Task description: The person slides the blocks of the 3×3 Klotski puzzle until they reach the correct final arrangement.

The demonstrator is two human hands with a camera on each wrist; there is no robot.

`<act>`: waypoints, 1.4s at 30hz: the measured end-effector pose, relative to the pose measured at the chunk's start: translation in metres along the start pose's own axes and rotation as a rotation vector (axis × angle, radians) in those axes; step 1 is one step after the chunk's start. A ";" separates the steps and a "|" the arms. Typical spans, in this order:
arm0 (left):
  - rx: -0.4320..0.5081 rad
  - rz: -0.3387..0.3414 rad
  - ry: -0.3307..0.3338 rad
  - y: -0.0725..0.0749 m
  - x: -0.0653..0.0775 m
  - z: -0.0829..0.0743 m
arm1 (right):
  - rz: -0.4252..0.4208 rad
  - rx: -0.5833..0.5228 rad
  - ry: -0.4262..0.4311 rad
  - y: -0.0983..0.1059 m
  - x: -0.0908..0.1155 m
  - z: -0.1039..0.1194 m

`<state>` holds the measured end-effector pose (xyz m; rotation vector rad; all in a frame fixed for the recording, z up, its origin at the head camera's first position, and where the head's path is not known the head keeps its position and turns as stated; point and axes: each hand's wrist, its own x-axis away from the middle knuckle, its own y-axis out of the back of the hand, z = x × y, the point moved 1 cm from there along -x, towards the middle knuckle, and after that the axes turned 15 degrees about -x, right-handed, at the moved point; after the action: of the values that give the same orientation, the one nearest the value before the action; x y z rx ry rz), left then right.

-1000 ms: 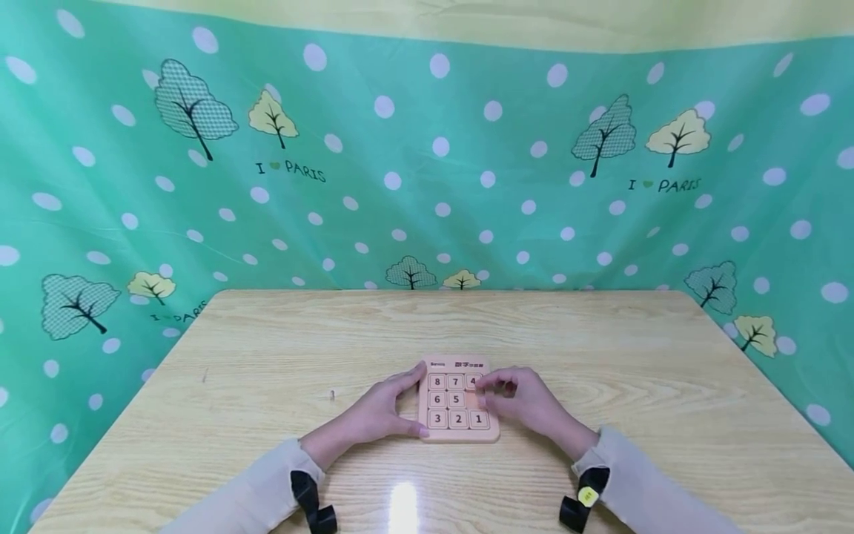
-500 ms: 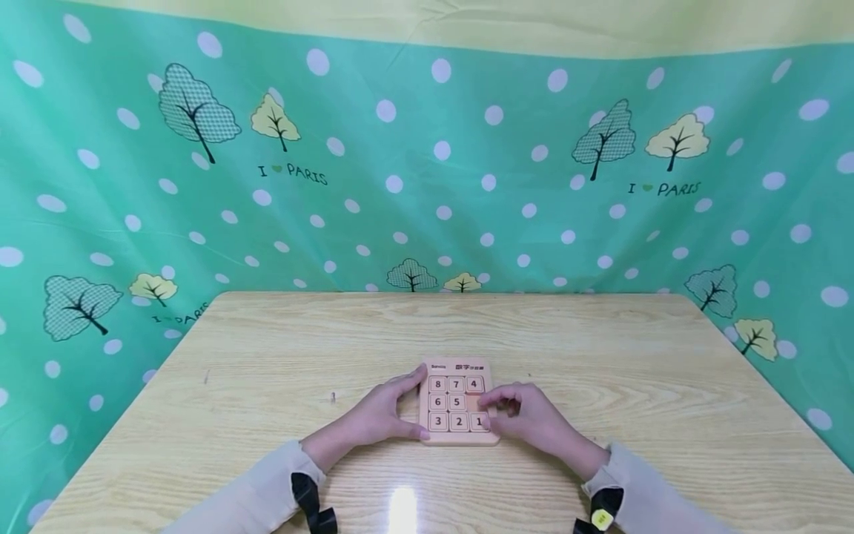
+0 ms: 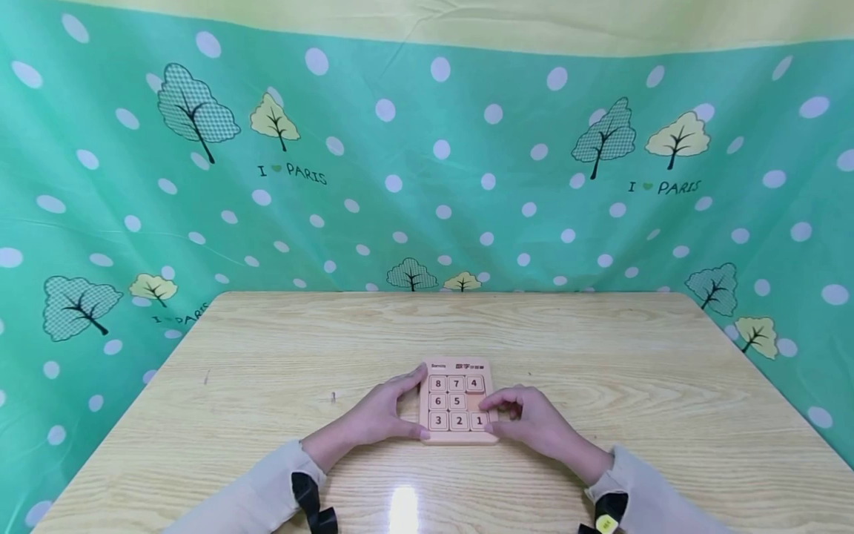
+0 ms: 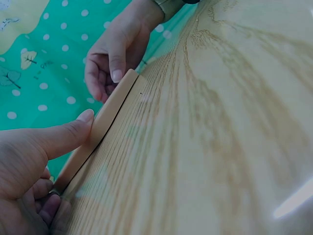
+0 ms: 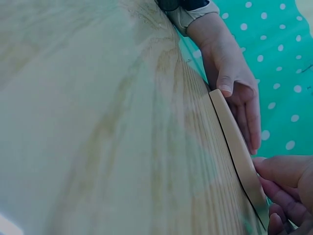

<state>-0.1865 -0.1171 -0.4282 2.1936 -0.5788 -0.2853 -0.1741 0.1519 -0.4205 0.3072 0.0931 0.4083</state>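
Observation:
A pink number slide puzzle point(image 3: 460, 440) lies flat on the table, its rows reading 8 7 4, 6 5 and a bare slot, then 3 2 1. My left hand point(image 3: 379, 412) holds its left side between the thumb, at the near corner, and the fingers, near the far corner. At the right side, my right hand point(image 3: 537, 421) has its index fingertip by the bare slot point(image 3: 473, 402) and its thumb at the right edge of tile 1 point(image 3: 477, 420). Both wrist views show the puzzle's near side point(image 4: 103, 121) edge-on, its tiles hidden.
The wood-grain table point(image 3: 267, 334) stretches around the puzzle on all sides. Behind it hangs a green dotted curtain point(image 3: 427, 178) with printed trees. A bright light reflection point(image 3: 403, 508) shows near the table's front.
My right hand has moved from tile 4 down toward the near side, and its thumb now sits by tile 1. The tiles keep the same order; my left hand has stayed in place.

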 end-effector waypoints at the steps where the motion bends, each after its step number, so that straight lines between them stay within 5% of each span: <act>1: -0.001 -0.001 -0.001 0.000 0.000 0.000 | -0.004 0.007 0.001 0.000 0.000 0.000; 31: 0.015 -0.010 -0.013 0.000 -0.002 0.001 | -0.071 0.117 0.057 0.001 -0.022 0.000; 42: 0.002 -0.008 -0.012 0.000 -0.001 0.000 | -0.083 0.069 0.051 -0.003 -0.024 0.002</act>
<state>-0.1874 -0.1163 -0.4279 2.1984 -0.5768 -0.3024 -0.1945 0.1387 -0.4194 0.3596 0.1693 0.3312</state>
